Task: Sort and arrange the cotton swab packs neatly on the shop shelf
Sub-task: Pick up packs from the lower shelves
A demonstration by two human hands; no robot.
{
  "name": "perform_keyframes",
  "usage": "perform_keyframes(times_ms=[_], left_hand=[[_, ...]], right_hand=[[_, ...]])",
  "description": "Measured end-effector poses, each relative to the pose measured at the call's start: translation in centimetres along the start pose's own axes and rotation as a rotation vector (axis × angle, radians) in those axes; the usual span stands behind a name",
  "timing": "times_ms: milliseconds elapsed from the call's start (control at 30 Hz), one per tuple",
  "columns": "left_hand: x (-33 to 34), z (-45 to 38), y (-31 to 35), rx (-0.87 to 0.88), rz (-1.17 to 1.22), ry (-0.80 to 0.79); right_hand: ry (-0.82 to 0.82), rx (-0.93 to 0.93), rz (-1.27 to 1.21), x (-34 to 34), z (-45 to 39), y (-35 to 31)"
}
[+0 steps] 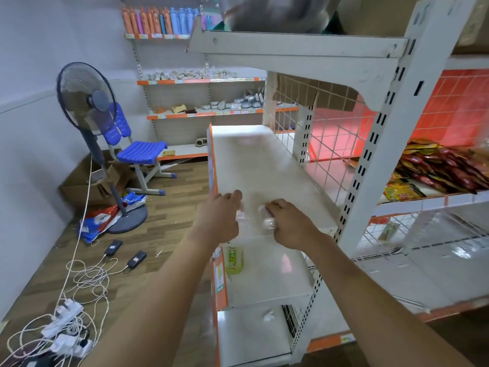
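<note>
Cotton swab packs, blurred, are lying on the white shelf near its front end, between both hands. Right hand is gripping one pack, fingers curled over it; left hand is touching another pack's edge, grip unclear. Green bottle is standing one shelf below.

The scene is evenly and brightly lit. Soft glare is spread over the glossy white metal shelf. Motion blur is seen throughout, strongest at the top edge. Straight uprights are bent outward by wide-angle distortion near the borders.
</note>
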State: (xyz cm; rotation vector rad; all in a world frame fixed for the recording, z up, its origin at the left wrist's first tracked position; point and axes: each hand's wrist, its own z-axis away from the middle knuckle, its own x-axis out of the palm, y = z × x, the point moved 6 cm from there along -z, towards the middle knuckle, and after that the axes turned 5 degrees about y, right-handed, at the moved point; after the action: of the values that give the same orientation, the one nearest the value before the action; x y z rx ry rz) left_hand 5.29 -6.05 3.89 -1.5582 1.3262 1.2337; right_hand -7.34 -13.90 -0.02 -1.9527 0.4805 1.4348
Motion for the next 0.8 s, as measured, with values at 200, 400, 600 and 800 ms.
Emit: perform_keyframes(times_ms=[200, 400, 600, 800], left_hand=[[-1.6, 4.4, -7.4, -0.105, 0.167, 0.090], [-1.9, 9.5, -17.1, -0.201, 0.289, 0.201], [-1.8, 11.3, -25.5, -0.262, 0.283, 0.230], [-1.6, 10.5, -31.6, -0.293, 0.260, 0.210]], right_hand=[[0.145, -0.019, -0.080, -0.4, 0.0, -7.3], [0.358, -0.002, -0.207, 1.2, -1.0, -16.4], [0.357, -0.011, -0.228, 5.7, -5.1, -23.8], [0.316, -0.008, -0.211, 8.7, -9.6, -27.0]])
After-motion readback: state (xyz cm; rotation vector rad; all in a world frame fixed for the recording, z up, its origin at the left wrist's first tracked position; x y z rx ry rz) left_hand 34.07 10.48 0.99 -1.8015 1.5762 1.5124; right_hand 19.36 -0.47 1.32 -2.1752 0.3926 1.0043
